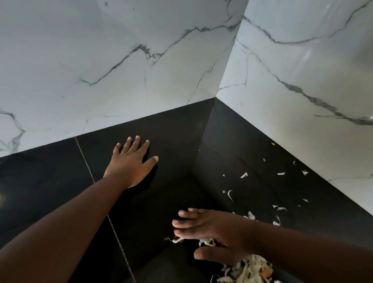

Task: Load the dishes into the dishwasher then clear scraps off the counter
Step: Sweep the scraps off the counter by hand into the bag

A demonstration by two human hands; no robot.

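Along the black counter (51,178), where it ran into the corner of the marble wall (99,62), I judged the job to be in its second half: no dishes and no dishwasher showed anywhere in my view, so I could not confirm the loading, but the scrap clearing was plainly under way and not finished. A heap of pale shredded scraps (250,276), with a few orange bits in it, lay at the near right edge of the counter, partly under the right wrist. Loose white flecks (278,208) were scattered further back toward the right-hand wall, well apart from the heap, and a tiny yellow crumb (273,143) sat close to that wall. Those I reckoned were left to gather.

My left hand (130,160) lay flat on the counter near the back wall, fingers straight and slightly spread, palm down, holding nothing. My right hand (209,232) was turned on its edge low over the counter, fingers straight and together pointing left, thumb tucked below, with a few shreds just under the fingertips; it gripped nothing and looked set as a sweeping blade. Whether its edge touched the surface I could not tell.
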